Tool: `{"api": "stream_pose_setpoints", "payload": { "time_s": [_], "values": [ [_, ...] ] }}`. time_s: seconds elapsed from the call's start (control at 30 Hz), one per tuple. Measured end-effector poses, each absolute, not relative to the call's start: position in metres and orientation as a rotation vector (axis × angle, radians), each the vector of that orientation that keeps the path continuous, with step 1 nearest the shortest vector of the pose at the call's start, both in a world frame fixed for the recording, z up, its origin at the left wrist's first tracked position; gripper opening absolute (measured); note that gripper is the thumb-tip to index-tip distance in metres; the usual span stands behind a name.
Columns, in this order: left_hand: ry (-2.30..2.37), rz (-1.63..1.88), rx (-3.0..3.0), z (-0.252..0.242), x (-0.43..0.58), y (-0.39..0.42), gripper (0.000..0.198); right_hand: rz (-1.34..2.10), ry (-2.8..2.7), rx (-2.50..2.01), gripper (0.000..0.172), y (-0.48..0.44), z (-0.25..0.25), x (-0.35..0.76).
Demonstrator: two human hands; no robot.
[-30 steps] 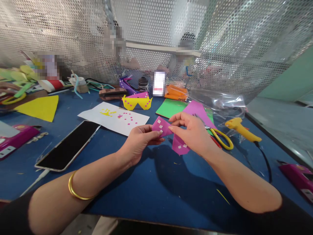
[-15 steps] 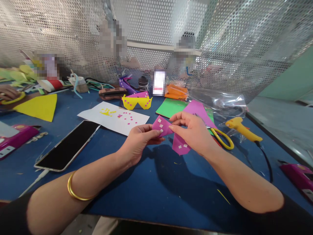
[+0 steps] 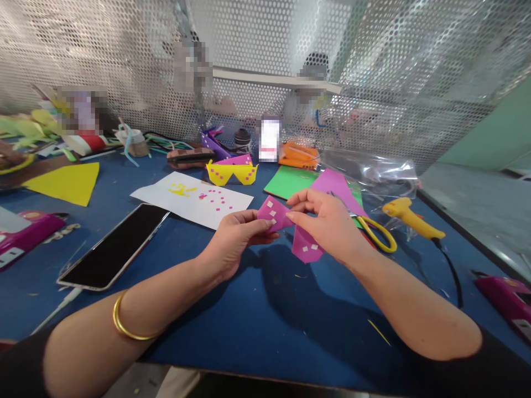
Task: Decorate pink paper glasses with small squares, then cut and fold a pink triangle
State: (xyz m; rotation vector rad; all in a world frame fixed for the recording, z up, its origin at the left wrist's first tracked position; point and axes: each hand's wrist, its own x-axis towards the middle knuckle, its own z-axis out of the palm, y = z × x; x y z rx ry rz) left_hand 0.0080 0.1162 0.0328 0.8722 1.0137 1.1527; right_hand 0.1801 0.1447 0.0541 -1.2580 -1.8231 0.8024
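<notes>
Between my hands is a pair of purple-pink foam glasses (image 3: 307, 250) dotted with small white squares, held above the table. My left hand (image 3: 238, 237) pinches one lens-shaped half, thumb on top and fingers beneath. With thumb and fingertips closed at the middle, my right hand (image 3: 321, 218) grips the same glasses; the other half hangs tilted below it. Part of the glasses is hidden behind my right fingers. Beyond them stands a yellow pair of glasses (image 3: 232, 173) with pink squares. A white sheet (image 3: 193, 205) carrying loose pink and yellow bits lies beyond my left hand.
Scissors with yellow handles (image 3: 384, 237) and a purple sheet (image 3: 334, 185) lie beside my right hand, over a green sheet (image 3: 286, 181). Farther right is a yellow glue gun (image 3: 415, 218). A phone (image 3: 116, 249) rests at left. Another person's hand (image 3: 12, 157) is near a yellow sheet (image 3: 66, 182).
My hands and the glasses stay almost still. At far left, the other person's hand has shifted slightly, and the yellow sheet there has moved a little.
</notes>
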Motion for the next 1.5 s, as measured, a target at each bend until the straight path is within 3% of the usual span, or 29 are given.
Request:
{"api": "stream_pose_setpoints", "payload": {
  "time_s": [1.37, 1.5],
  "values": [
    [1.046, 1.122, 0.885, 0.030, 0.007, 0.117, 0.018, 0.778, -1.865, -1.242, 0.013, 0.143, 0.060, 0.180],
    [1.006, 1.223, 0.736, 0.031, 0.005, 0.122, 0.010, 0.579, -1.729, -1.150, 0.020, 0.147, 0.065, 0.187]
  ]
}}
